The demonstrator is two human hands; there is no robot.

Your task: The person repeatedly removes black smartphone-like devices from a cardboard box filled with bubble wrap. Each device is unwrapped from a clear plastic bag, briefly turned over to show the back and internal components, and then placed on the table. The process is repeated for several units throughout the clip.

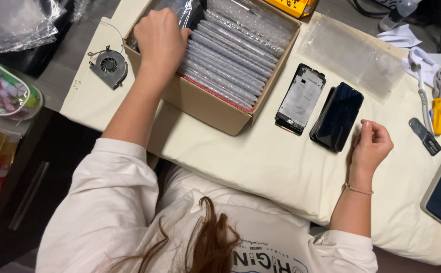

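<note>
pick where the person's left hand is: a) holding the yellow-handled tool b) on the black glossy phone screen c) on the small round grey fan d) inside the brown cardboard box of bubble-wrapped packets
d: the left hand reaches into the brown cardboard box, fingers among the bubble-wrapped packets; the right hand rests beside the black glossy phone screen.

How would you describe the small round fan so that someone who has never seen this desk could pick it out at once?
Start at the open cardboard box packed with bubble-wrapped sleeves, where the left hand reaches in. Look just beyond the box's outer side, on the cream cloth: the fan lies flat there. It alone is a dark round casing with visible blades and thin trailing wires.
</note>
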